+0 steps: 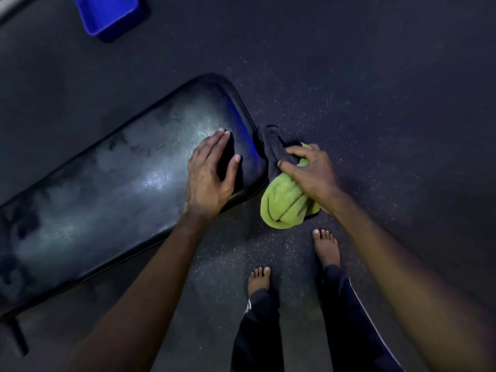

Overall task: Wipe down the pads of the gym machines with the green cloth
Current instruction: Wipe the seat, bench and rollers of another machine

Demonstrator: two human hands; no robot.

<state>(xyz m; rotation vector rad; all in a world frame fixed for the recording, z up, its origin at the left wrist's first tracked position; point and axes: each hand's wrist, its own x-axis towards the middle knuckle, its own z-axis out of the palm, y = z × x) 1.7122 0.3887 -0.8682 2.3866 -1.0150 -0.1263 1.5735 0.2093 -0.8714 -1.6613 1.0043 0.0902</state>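
Note:
A long black bench pad (107, 178) with a smeared, shiny surface runs from the lower left to the middle of the view. My left hand (209, 170) lies flat on its near end, fingers straight. Just off the pad's end, my right hand (308, 170) grips the bunched green cloth (284, 208), whose dark side (273, 149) sticks out toward the pad's edge. The cloth hangs beside the pad, at its end corner.
A blue plastic bin (110, 14) stands on the dark speckled rubber floor (375, 103) at the top left. My bare feet (324, 248) stand on the floor below the cloth. A black bench leg (18, 336) shows at the lower left.

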